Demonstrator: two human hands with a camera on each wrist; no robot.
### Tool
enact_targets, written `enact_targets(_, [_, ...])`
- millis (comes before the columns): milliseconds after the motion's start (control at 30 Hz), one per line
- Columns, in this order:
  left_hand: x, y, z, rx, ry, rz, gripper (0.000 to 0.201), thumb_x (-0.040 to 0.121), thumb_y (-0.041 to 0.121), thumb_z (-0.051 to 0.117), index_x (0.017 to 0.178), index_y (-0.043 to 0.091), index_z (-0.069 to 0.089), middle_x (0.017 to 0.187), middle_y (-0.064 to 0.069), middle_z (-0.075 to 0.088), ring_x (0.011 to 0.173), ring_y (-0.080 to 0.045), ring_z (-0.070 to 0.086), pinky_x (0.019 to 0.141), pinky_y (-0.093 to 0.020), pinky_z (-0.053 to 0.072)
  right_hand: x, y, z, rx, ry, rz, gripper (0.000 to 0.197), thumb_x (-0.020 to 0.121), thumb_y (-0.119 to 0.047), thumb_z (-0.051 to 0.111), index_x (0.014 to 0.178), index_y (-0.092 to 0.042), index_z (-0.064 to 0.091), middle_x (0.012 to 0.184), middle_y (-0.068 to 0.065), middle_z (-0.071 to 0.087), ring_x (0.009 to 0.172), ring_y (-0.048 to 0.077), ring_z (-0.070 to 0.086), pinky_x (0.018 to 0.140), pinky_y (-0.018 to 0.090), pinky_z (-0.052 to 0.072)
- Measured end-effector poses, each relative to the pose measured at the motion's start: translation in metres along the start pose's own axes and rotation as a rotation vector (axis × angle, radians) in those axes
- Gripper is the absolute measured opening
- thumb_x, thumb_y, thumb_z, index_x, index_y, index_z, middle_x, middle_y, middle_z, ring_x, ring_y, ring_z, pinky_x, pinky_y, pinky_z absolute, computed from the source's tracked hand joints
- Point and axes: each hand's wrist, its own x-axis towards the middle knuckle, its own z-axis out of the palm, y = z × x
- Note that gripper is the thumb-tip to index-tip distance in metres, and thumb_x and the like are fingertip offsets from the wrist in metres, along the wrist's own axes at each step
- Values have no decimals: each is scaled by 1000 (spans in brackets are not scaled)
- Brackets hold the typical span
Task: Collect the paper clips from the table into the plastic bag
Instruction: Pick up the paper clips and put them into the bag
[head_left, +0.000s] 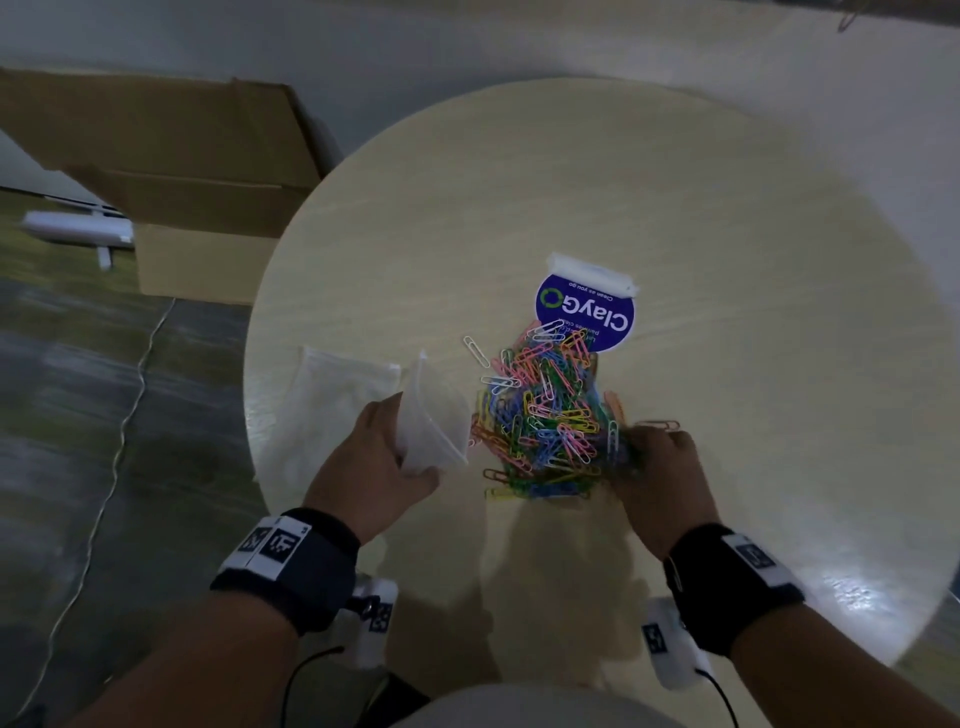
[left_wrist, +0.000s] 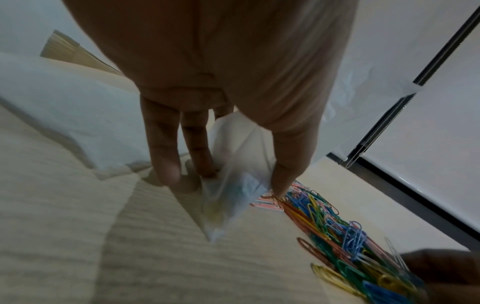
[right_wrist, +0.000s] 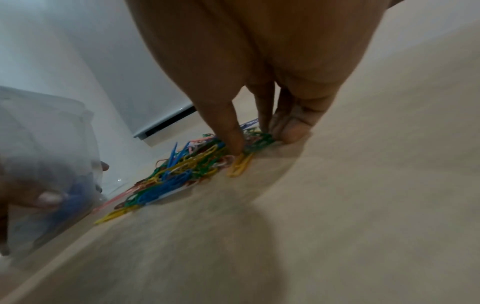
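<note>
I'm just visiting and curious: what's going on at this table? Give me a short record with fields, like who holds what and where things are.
left hand: grips the plastic bag, its mouth toward the clips
right hand: fingers down in the edge of the paper clips
paper clips: coloured heap on the round table, between the hands
sticker: blue, round, reads ClayGo, partly under the heap
beside table: cardboard box on the floor

Round pale wooden table (head_left: 675, 208), cardboard box (head_left: 197, 171) beside it, dim grey floor (head_left: 78, 389)
</note>
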Motion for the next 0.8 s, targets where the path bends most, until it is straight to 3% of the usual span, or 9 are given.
enact_targets(100, [-1, 1, 1, -3, -1, -2, 87, 66, 40, 85, 135, 47, 32, 132, 8, 51, 101, -13, 65, 89, -42, 57, 14, -14, -2, 40, 4, -123, 34, 82, -10, 61, 115, -16, 65, 108, 13, 63, 95, 31, 56, 80, 32, 44])
enact_targets(167, [-2, 1, 1, 4, -1, 9, 86, 66, 40, 84, 134, 46, 33, 132, 8, 50, 101, -13, 65, 88, -42, 56, 16, -15, -10, 60, 32, -118, 37, 86, -10, 58, 121, -20, 63, 115, 8, 62, 88, 23, 57, 80, 28, 44])
enact_targets(233, [-2, 1, 1, 20, 9, 19, 86, 65, 40, 83, 136, 43, 34, 132, 9, 47, 101, -14, 64, 89, -41, 55, 20, -12, -14, 98, 134, -79, 35, 86, -26, 59, 120, -22, 61, 118, 7, 60, 95, 25, 57, 86, 33, 46])
enact_targets(267, [-2, 2, 1, 36, 8, 21, 86, 66, 39, 83, 137, 40, 35, 132, 10, 46, 102, -14, 64, 89, -40, 55, 22, -12, -15, 89, 161, -26, 43, 83, -40, 60, 121, -21, 59, 119, 9, 57, 102, 30, 56, 91, 40, 46])
enact_targets(333, [-3, 5, 2, 73, 7, 16, 85, 68, 39, 82, 140, 38, 37, 129, 10, 45, 103, -13, 63, 88, -38, 54, 26, -17, -11, -8, 102, 68, 69, 75, -63, 59, 125, -16, 52, 121, 14, 50, 110, 37, 48, 97, 47, 41])
enact_targets(400, [-3, 9, 2, 105, 2, 16, 82, 70, 41, 81, 139, 37, 37, 127, 10, 45, 100, -14, 62, 86, -38, 54, 26, -28, -4, -136, 38, 43, 77, 72, -70, 59, 125, -15, 51, 118, 14, 47, 107, 37, 46, 95, 46, 40])
enact_targets(467, [-4, 12, 3, 125, -5, 22, 81, 72, 41, 79, 139, 36, 35, 127, 7, 44, 97, -16, 62, 85, -39, 54, 27, -36, 2, -146, 9, -20, 66, 75, -63, 62, 122, -17, 54, 114, 11, 47, 104, 35, 47, 93, 44, 43])
enact_targets(667, [-2, 20, 7, 158, -28, 12, 85, 75, 40, 78, 145, 30, 30, 132, 4, 42, 98, -19, 60, 85, -36, 52, 33, -33, -2, 12, -24, -58, 41, 86, -21, 63, 126, -17, 58, 120, 13, 49, 99, 33, 58, 88, 36, 48])
enact_targets(800, [-3, 21, 7, 173, -30, 6, 87, 75, 42, 78, 146, 29, 28, 134, 3, 41, 100, -21, 60, 85, -37, 52, 30, -32, -5, 5, -71, -44, 47, 87, -38, 59, 129, -19, 51, 122, 12, 47, 102, 34, 56, 91, 44, 48])
